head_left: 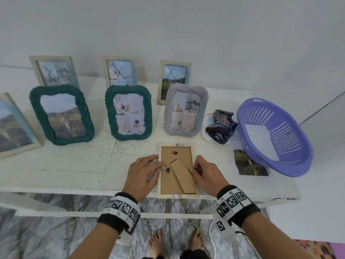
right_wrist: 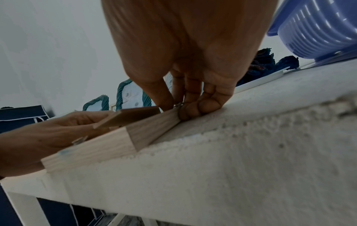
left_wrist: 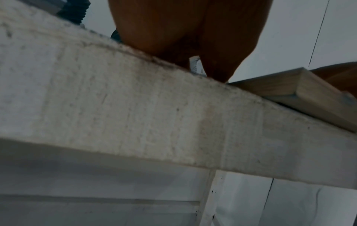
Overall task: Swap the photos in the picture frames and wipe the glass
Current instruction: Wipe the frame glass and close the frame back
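**Both hands on a face-down frame at the tabletop's near edge**

The frame's (head_left: 178, 171) glass is hidden underneath. The left hand (head_left: 142, 174) lies flat, fingers straight, on its left rim and cardboard back. The right hand (head_left: 207, 173) curls its fingertips at the right rim; what they pinch is unclear. The frame overhangs the tabletop (head_left: 74, 165) edge slightly. A basket (head_left: 280, 139) stands right of the hands.

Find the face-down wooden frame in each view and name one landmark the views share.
Head: face-down frame at bottom centre, on the table edge between both hands.
Left wrist: one frame corner at the right edge, overhanging the table.
Right wrist: frame corner at left centre, under the fingers.
Shared landmark: the table's rough white front edge.
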### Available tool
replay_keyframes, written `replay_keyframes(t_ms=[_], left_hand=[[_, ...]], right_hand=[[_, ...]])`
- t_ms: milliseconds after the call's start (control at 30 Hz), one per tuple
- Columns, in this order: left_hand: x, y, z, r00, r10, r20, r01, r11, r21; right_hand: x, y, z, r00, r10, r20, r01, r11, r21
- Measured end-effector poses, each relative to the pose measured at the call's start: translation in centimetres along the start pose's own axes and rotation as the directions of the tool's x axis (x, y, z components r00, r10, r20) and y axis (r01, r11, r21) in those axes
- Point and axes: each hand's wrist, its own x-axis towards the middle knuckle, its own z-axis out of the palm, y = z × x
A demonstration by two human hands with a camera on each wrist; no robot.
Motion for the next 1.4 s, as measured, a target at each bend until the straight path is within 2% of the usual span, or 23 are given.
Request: replay_keyframes(t_ms=[133,200,333,400,467,533,733,1000,1267,1400], left_hand=[[-0.2,-0.1,0.0,1.0,0.001,-0.004,-0.001,1.0,-0.004],[-0.3,-0.1,0.0,1.0,-0.026,-0.002,0.026,1.0,-0.01],[-0.3,0.2,0.0,0.998,-0.066,0.012,0.066,0.998,0.01],[-0.3,0.2,0.0,0.998,-0.062,0.018,0.062,0.998,0.016],[-0.3,0.2,0.1,0.998,-0.061,0.02,0.06,0.998,0.018],[-0.2,0.2,0.1,0.998,-0.061,0.017,0.061,0.998,0.025],[-0.2,0.1,0.2,0.998,-0.064,0.01,0.063,0.997,0.036],[-0.1,0.0,0.2,0.998,-0.067,0.003,0.067,0.997,0.035],[0.0,0.0,0.3,0.998,-0.065,-0.005,0.065,0.997,0.027],[-0.1,0.0,0.2,0.998,-0.067,0.002,0.066,0.997,0.031]], right_hand=[[0.3,-0.2,-0.6,0.999,0.005,0.044,-0.005,1.0,-0.016],[0.9,-0.7,-1.0,0.999,0.019,0.049,-0.015,0.997,-0.079],[2.7,-1.8,-1.6,0.996,-0.024,-0.089,0.006,0.98,-0.2],[3.9,-2.3,-1.5,0.999,-0.038,-0.03,0.029,0.966,-0.256],[4.9,-2.7,-1.5,0.998,-0.011,0.064,0.032,0.941,-0.336],[5.5,-2.9,-1.3,0.995,0.014,0.103,0.025,0.93,-0.366],[5.7,-2.8,-0.9,0.995,0.061,0.083,-0.036,0.963,-0.268],[4.8,-2.4,-1.0,0.994,0.052,0.091,-0.036,0.984,-0.176],[4.7,-2.1,-1.0,0.99,0.059,0.128,-0.037,0.985,-0.171],[3.7,-2.4,-1.0,0.996,0.056,0.063,-0.052,0.996,-0.065]])
